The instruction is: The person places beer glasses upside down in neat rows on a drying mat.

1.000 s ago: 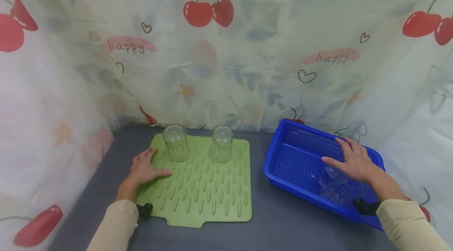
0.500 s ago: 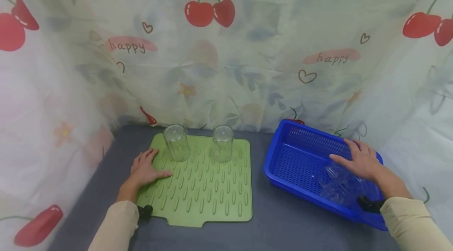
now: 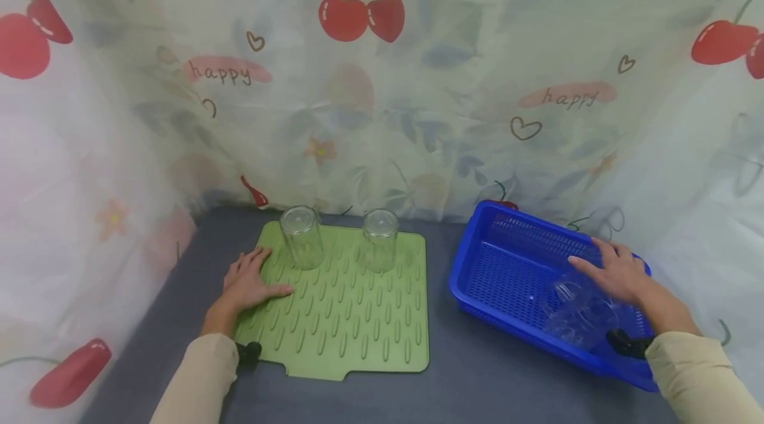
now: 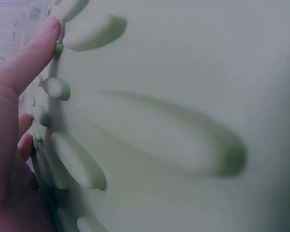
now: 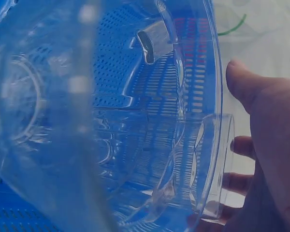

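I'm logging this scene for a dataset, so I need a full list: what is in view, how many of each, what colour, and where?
Drying mat: one, green, ribbed, on the left half of the table.
Upturned glasses: two, clear, standing at the mat's far edge, the second to the right of the first.
Basket: one, blue, perforated, on the right of the table.
Glasses in the basket: clear, lying in its near right corner; the count is unclear.
Table: one, grey.
Curtain: pale, printed with cherries and "happy", around the table.
Left hand: resting flat on the mat's left edge.
Right hand: over the glasses in the basket, fingers spread.
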Tool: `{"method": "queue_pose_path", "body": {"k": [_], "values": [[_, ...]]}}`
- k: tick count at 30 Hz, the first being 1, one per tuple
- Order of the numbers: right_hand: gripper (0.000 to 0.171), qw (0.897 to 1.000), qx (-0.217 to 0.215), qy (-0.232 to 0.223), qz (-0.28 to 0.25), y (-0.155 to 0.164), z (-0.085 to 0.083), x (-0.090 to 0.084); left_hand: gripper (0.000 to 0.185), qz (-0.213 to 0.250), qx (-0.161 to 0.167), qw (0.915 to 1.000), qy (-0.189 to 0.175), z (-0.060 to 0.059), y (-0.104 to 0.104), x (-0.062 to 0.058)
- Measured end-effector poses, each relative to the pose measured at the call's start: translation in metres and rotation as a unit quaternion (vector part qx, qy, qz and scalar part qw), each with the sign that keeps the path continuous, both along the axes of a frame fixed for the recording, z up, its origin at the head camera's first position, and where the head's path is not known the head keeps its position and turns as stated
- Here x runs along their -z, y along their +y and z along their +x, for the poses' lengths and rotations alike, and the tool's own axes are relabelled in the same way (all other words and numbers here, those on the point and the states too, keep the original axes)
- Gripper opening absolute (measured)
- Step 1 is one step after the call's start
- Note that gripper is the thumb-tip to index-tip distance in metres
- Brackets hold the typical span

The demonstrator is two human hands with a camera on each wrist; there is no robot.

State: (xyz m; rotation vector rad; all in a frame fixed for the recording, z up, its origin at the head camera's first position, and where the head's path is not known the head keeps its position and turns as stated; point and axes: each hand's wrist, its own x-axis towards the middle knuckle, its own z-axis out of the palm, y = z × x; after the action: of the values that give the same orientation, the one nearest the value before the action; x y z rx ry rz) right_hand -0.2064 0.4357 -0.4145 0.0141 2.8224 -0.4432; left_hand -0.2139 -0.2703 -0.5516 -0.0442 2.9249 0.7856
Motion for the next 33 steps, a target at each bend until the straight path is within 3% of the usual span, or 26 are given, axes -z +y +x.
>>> {"method": "queue_pose_path", "body": {"k": [10,23,33], "values": [[0.098,1.000,-0.006,0.003,0.014,0.002,-0.002,-0.002,0.120,-0.001,-0.004,1.0000,-0.009,-0.003,0.002,-0.001],[0.092,0.999,-0.020,0.044,0.015,0.005,-0.002,-0.001,0.120,0.004,-0.005,0.9998,-0.018,-0.003,0.005,-0.005],[0.086,0.996,-0.031,0.085,0.003,-0.012,-0.008,-0.015,0.118,0.026,-0.009,0.9996,-0.011,0.003,0.004,-0.007]]}}
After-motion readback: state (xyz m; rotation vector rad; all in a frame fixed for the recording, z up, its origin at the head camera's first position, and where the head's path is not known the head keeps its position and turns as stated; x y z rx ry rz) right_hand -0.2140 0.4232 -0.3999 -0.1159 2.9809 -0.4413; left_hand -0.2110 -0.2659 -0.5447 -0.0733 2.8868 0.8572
